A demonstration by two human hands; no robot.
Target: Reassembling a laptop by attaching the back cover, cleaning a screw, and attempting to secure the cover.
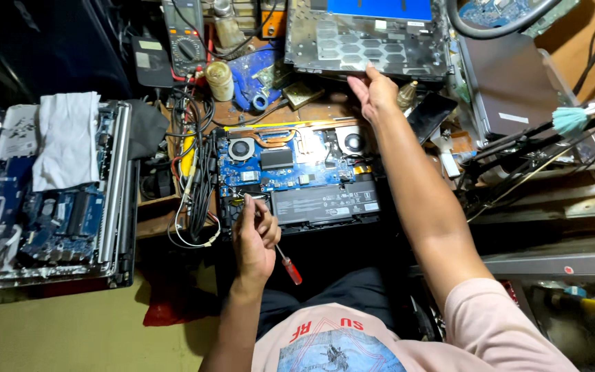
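Bright overhead light on the centre, dark shadowed corners, slight wide-angle bending at edges, mostly sharp

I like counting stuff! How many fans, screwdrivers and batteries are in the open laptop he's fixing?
Cooling fans: 2
Screwdriver with red handle: 1
Black battery: 1
Total: 4

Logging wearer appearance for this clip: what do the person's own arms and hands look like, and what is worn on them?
Both forearms are bare, with no gloves, watch or rings that I can make out on the left hand or the right hand. The right arm comes out of a short pale pink sleeve at the shoulder. It belongs to a T-shirt with red lettering and a blue printed graphic on the chest.
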